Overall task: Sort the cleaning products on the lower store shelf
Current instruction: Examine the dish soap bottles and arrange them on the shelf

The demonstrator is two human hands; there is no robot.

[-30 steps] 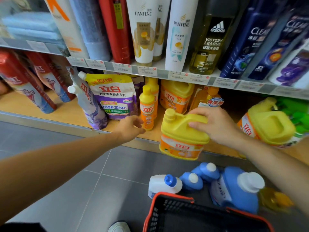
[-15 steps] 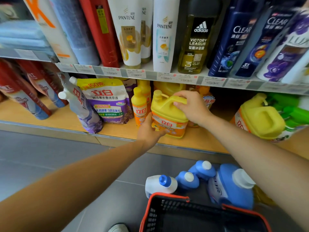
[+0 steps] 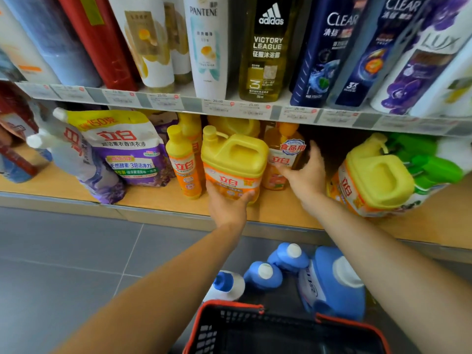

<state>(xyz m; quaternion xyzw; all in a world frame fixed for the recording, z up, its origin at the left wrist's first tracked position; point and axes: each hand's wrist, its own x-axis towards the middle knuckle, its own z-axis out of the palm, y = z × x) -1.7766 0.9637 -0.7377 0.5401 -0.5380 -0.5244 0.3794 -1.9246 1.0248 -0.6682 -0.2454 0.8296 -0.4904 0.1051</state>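
1. Comparing this moment with 1 second ago: the yellow jug (image 3: 233, 162) was then held out in front of the shelf edge under my right hand. It now stands upright on the lower shelf (image 3: 158, 198).
2. My right hand (image 3: 305, 175) was on top of the jug half a second ago and has since let go. It now lies spread, thumb up, with the fingertips against the orange bottle (image 3: 283, 159) just right of the jug. It is not closed round that bottle.
3. My left hand (image 3: 227, 205) has come in from the left and now holds the jug low on its front, thumb on 1 side of the base and fingers on the other.
4. Judgement: the jug is placed, and what remains is squaring it into the row. It sits between the slim orange bottle (image 3: 184, 164) and the orange bottle, touching or nearly touching both.
5. Outstanding: a second yellow jug (image 3: 375, 180) lies tilted, well to the right of both hands. The blue bottles (image 3: 332, 284) rest on the floor beside the basket (image 3: 229, 306), below my right forearm.
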